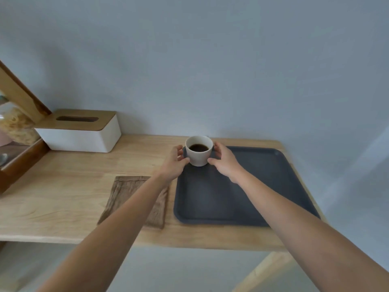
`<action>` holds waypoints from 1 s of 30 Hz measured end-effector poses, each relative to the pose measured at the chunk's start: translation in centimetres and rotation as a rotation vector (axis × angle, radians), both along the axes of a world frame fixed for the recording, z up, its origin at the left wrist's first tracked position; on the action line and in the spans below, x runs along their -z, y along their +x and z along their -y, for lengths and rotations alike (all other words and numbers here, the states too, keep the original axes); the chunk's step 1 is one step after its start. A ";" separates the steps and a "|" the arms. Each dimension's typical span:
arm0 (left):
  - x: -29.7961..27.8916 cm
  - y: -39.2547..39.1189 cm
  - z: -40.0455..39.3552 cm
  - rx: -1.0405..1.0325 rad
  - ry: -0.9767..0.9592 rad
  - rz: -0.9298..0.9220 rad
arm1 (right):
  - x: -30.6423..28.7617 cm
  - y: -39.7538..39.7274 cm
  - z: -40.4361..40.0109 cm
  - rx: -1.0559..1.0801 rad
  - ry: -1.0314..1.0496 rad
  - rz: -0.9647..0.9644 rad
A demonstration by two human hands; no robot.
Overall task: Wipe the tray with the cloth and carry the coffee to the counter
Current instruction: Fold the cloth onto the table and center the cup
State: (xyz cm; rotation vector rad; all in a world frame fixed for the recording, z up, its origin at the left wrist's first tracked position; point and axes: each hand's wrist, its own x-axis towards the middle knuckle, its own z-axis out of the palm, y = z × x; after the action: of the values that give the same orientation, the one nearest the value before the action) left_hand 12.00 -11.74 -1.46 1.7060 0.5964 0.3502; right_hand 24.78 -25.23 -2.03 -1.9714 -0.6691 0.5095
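Note:
A white cup of dark coffee stands on the far left corner of a dark grey tray that lies on the wooden table. My left hand cups its left side and my right hand its right side, fingers curled against the cup wall. A brown folded cloth lies flat on the table just left of the tray, partly hidden under my left forearm.
A white tissue box with a wooden lid stands at the back left against the wall. A wooden frame and a jar sit at the far left. The table's front edge runs below the tray.

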 end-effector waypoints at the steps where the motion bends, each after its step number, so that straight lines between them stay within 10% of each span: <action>1: 0.3 0.5 0.2 -0.005 -0.003 0.015 | 0.1 0.1 0.0 -0.024 0.027 -0.024; 30: 1.0 3.5 9.6 0.359 -0.173 0.114 | 1.0 -0.8 13.8 0.233 0.219 0.220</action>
State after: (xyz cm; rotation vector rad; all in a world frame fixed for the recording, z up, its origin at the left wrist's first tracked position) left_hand 15.48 -21.38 -2.45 1.5765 0.2220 0.1340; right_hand 23.97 -39.05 -3.06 -1.8799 -0.5920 0.0742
